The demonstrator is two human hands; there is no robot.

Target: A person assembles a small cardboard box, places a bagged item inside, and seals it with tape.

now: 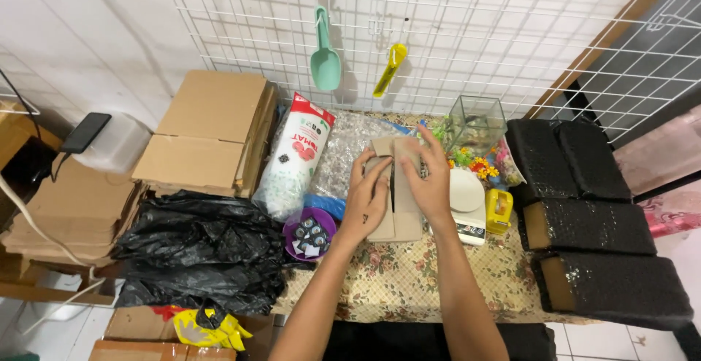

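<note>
My left hand point(366, 202) and my right hand point(431, 180) both press on the top flaps of a small brown cardboard box point(398, 222) standing on a floral tablecloth point(394, 281). The flaps are folded inward, with a dark gap between them. Each hand lies flat with its fingers curled over a flap. The box's front face shows below my palms. A purple bowl point(310, 235) with small dark pieces sits just left of the box.
Left: stacked flat cardboard point(208, 131), black plastic bags point(197, 251), a white and red sack point(296, 156). Right: a white scale point(469, 200), yellow tape dispenser point(499, 211), glass tank point(476, 120), several black-wrapped parcels point(591, 222). A wire grid point(438, 32) holds a green scoop point(324, 54).
</note>
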